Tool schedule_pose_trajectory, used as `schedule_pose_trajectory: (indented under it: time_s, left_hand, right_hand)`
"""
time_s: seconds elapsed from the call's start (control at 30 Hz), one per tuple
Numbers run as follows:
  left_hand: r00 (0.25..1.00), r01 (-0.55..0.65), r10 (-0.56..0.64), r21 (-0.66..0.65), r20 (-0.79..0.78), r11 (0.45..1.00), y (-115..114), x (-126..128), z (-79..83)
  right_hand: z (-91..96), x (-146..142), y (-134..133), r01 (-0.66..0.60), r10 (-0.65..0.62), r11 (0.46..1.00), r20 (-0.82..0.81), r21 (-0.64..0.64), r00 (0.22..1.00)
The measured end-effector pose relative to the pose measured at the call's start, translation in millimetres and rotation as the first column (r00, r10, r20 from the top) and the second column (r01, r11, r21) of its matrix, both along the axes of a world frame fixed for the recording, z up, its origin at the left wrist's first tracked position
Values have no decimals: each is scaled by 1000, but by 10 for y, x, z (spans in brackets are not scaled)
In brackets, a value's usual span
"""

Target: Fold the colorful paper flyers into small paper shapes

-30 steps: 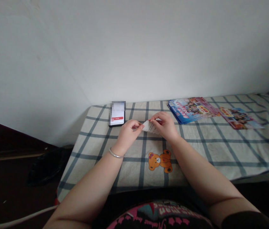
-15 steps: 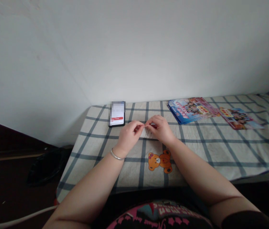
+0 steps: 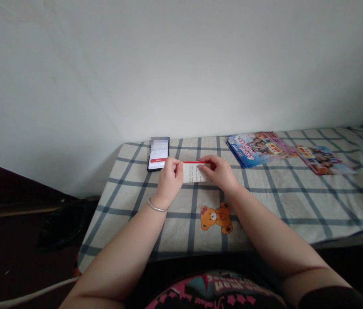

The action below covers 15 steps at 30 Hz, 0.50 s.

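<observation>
Pinching the left end of a small printed paper with the left hand, pressing thumb and forefinger together at the far corner. Gripping the right end of the same paper with the right hand, setting the thumb against the near face and bending the fingers around the far edge. Holding the paper spread between both grips, showing white with dark print in the gap and displaying a red band along the far edge. Perhaps holding it slightly above the checked cloth, without being able to tell for certain from this angle. Wearing a silvery bangle on the left wrist. Having a lit phone lying just beyond the left hand, overlapping its near right corner in view. Having a stack of colourful leaflets lying beyond and right of the right hand, near the wall, with another leaflet lying farther right. Framing an orange bear print between the forearms.
</observation>
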State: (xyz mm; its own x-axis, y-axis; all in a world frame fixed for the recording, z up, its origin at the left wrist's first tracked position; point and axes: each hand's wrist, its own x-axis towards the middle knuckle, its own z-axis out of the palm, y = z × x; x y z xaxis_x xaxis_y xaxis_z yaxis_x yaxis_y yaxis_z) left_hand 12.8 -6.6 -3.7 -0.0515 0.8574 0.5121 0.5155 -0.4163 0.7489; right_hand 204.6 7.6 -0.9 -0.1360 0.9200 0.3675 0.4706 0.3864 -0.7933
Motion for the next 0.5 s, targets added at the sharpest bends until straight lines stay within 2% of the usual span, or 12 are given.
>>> schedule_pose_trajectory:
  time_s: [0.13, 0.27, 0.37, 0.5]
  left_hand:
    - [997, -3, 6, -41, 74, 999, 55, -15, -23]
    - [999, 9, -4, -113, 49, 994, 118, -38, -70]
    - [999, 32, -35, -152, -21, 988, 145, -63, -86]
    - [979, 45, -76, -159, -189, 986, 152, -96, -51]
  right_hand:
    - [-39, 70, 79, 25, -31, 997, -76, -68, 997]
    - [-59, 133, 131, 28, -44, 990, -114, -135, 993]
    - [-53, 180, 144, 40, -46, 987, -32, -158, 998]
    - [-1, 232, 128, 95, -71, 982, 149, -163, 986]
